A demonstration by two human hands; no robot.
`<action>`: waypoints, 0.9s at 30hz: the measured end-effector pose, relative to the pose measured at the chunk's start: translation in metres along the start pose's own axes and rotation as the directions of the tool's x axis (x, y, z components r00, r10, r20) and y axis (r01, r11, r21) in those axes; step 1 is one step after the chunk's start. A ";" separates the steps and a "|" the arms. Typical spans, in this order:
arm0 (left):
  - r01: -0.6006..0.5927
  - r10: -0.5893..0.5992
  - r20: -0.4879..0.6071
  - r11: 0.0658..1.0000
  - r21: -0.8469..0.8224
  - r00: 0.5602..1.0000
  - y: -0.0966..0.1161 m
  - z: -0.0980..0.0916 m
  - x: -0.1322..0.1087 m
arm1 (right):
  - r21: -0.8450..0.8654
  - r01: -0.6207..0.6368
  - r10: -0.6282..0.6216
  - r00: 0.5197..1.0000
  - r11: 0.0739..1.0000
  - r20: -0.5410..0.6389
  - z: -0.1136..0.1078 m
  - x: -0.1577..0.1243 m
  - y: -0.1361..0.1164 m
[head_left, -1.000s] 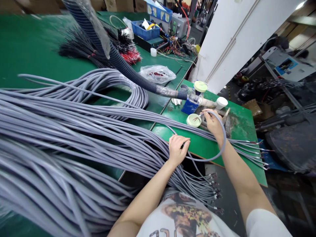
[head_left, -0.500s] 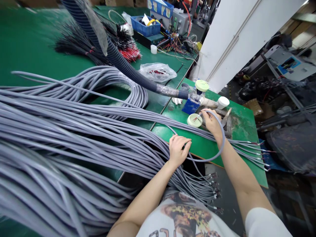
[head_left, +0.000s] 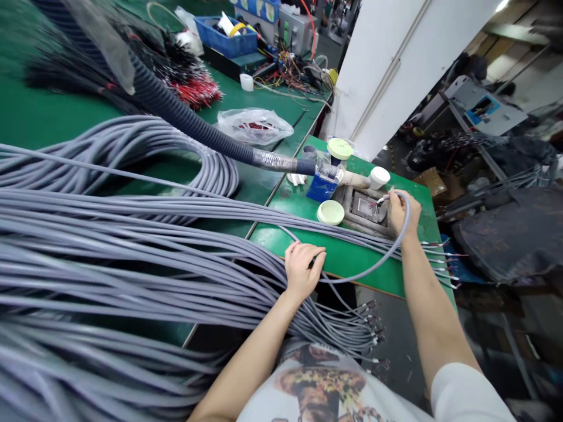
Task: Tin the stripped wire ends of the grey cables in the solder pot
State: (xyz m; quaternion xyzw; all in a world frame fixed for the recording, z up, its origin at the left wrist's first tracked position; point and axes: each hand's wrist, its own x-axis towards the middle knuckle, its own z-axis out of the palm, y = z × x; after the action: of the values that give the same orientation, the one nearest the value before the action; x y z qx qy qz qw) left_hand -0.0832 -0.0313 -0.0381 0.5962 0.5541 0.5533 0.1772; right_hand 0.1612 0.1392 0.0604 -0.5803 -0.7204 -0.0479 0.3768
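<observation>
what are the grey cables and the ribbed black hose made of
The grey cables look like matte, flexible plastic sheathing, probably PVC, given how smoothly they bend. The black hose looks like corrugated plastic with a dull sheen; the exact plastic can't be told.

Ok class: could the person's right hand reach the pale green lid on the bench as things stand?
Probably yes: only a low fixture lies between the right hand and the pale green lid, though the hand would likely have to release the grey cable it pinches.
</observation>
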 end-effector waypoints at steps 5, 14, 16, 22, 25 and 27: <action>-0.001 0.001 -0.004 1.000 0.017 1.000 0.000 0.002 -0.001 | -0.053 -0.032 0.033 0.999 0.998 0.001 0.009 -0.002 0.021; -0.015 0.015 0.006 1.000 0.027 1.000 0.000 0.001 0.000 | -0.090 -0.062 0.066 0.997 0.994 0.045 0.023 0.004 0.027; -0.019 0.018 0.004 0.999 0.029 1.000 0.000 0.002 0.000 | -0.101 -0.069 0.075 0.995 0.992 0.065 0.025 0.005 0.025; -0.020 0.020 0.006 0.999 0.029 1.000 -0.001 0.003 -0.001 | -0.092 -0.077 0.085 0.993 0.993 0.083 0.023 0.008 0.016; -0.021 0.021 -0.001 1.000 0.008 1.000 -0.002 0.002 0.000 | 0.028 -0.045 0.044 0.998 0.999 0.040 0.000 0.000 -0.003; 0.001 -0.002 -0.020 0.999 -0.033 1.000 0.000 0.001 0.001 | 0.162 0.009 -0.011 1.000 0.987 0.010 -0.023 -0.016 -0.026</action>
State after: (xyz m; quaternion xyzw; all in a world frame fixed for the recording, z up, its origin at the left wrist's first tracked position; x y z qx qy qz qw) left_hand -0.0828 -0.0300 -0.0382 0.5872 0.5472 0.5680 0.1818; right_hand 0.1507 0.1068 0.0768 -0.5444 -0.7269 0.0123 0.4185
